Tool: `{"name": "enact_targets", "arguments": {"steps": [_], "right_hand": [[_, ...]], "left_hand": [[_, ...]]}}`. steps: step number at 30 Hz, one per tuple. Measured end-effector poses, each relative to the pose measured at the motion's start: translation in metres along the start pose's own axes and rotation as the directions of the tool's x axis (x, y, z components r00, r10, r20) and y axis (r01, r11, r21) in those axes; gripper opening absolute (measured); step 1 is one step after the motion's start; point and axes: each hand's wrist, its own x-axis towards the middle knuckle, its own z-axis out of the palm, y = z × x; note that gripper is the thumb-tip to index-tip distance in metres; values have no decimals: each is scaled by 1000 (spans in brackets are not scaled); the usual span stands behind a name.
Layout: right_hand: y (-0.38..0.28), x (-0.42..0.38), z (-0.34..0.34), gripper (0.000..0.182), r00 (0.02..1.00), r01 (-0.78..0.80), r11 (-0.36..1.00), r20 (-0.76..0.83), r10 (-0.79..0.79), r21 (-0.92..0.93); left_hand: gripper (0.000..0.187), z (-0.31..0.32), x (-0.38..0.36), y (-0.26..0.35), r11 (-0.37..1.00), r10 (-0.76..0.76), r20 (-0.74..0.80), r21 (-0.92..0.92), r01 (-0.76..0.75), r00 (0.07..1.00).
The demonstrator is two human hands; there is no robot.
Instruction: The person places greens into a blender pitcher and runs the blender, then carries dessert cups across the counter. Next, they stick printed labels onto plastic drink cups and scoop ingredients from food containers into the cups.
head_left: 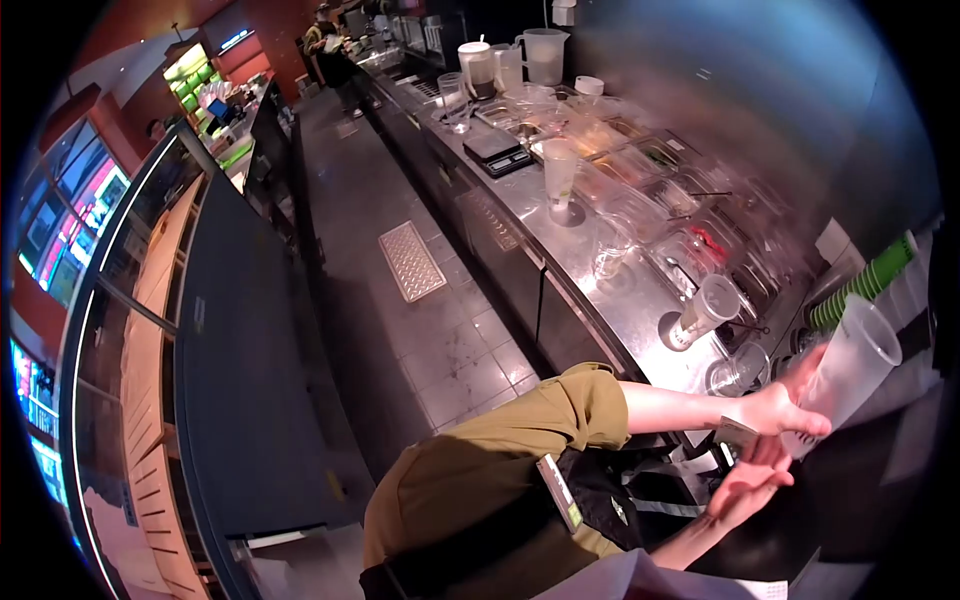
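Observation:
My left hand (776,408) is closed around the lower part of a tall translucent plastic cup (852,372). The cup tilts with its rim toward the upper right. Just below, my right hand (745,492) is turned palm up, its fingers apart and close to the cup's base. A small brownish label (738,431) shows by my left wrist. On the steel counter nearby, a clear cup (703,312) with something in its bottom stands beside another clear cup (738,370). A stack of green cups (865,282) is beyond the cup I hold.
Along the steel counter (625,318) are another tall cup (559,172), a black scale (497,152), clear-lidded ingredient containers (640,165) and plastic pitchers (545,57). A metal floor plate (412,260) lies in the aisle. At its far end stands a person (327,45).

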Motion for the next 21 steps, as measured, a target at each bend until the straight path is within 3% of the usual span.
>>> {"name": "enact_targets", "arguments": {"steps": [1,3,4,5,6,7,10,12,14,15,17,19,20,21], "right_hand": [[6,-9,1,69,993,-100,992,-74,95,-80],[15,-24,13,57,986,-123,989,102,131,-77],[15,-27,19,53,973,-121,984,181,143,-129],[13,-26,23,46,988,-139,965,33,150,-222],[13,-27,23,44,988,-155,964,-11,156,-217],[15,-25,22,43,986,-167,964,-50,160,-209],[23,-17,9,35,985,-164,980,-72,157,-110],[29,-16,2,33,988,-143,990,-63,143,13],[30,-17,3,24,989,-94,995,-115,89,-34],[27,-18,10,21,990,-65,996,-130,57,-60],[25,-24,17,11,986,7,993,-166,-26,-117],[20,-34,26,8,945,168,887,-186,-269,-431],[16,-39,33,7,908,229,785,-165,-385,-575],[11,-43,41,6,903,247,779,-154,-401,-576]], "left_hand": [[99,0,5,4,984,32,-18,178,-29,999],[101,-1,11,15,855,107,-50,514,-67,993],[102,-2,12,19,833,70,-57,552,-27,996],[102,-2,12,23,808,33,-67,590,13,997],[102,-3,11,26,777,-5,-78,627,53,997],[100,-2,10,18,844,119,-52,532,-73,992],[99,-2,2,11,825,194,-29,546,-147,981],[100,-1,1,10,903,126,-67,420,-87,990],[100,6,-1,16,978,48,-118,207,-23,992],[101,8,-2,23,980,28,-115,200,-5,993],[102,1,4,15,960,125,-132,267,-86,983],[104,-2,12,24,938,196,-160,320,-137,968],[105,-4,11,37,819,171,-173,572,-43,970],[105,-9,13,35,784,168,-122,619,-57,978]]}}
